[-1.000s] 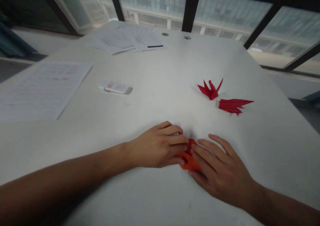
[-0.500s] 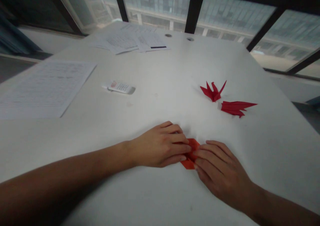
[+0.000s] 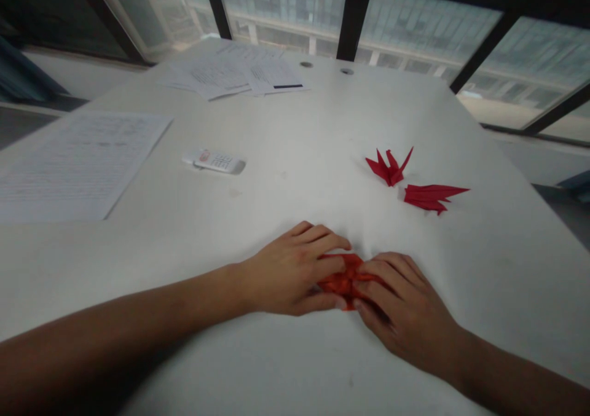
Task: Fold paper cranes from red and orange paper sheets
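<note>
A folded piece of orange-red origami paper [image 3: 342,282] lies on the white table [image 3: 249,367] between my hands, partly covered by fingers. My left hand [image 3: 295,271] holds its left side, with the thumb at the near edge and the index finger across the top. From the right, my right hand [image 3: 410,308] grips the paper with bent fingers and thumb near its middle. Beyond the right hand are two red origami pieces: a paper crane [image 3: 389,169] with raised points, and a flatter folded piece [image 3: 431,197] lying on its side.
A white packet with printed text [image 3: 216,161] lies left of centre. One printed sheet [image 3: 83,164] rests at the left, and several more papers [image 3: 225,72] overlap at the far end. Dark-framed windows [image 3: 354,19] stand behind the table.
My left fingers have spread apart and the right fingers have bent more over the paper. More of the orange-red paper shows on the left. The view has shifted slightly.
</note>
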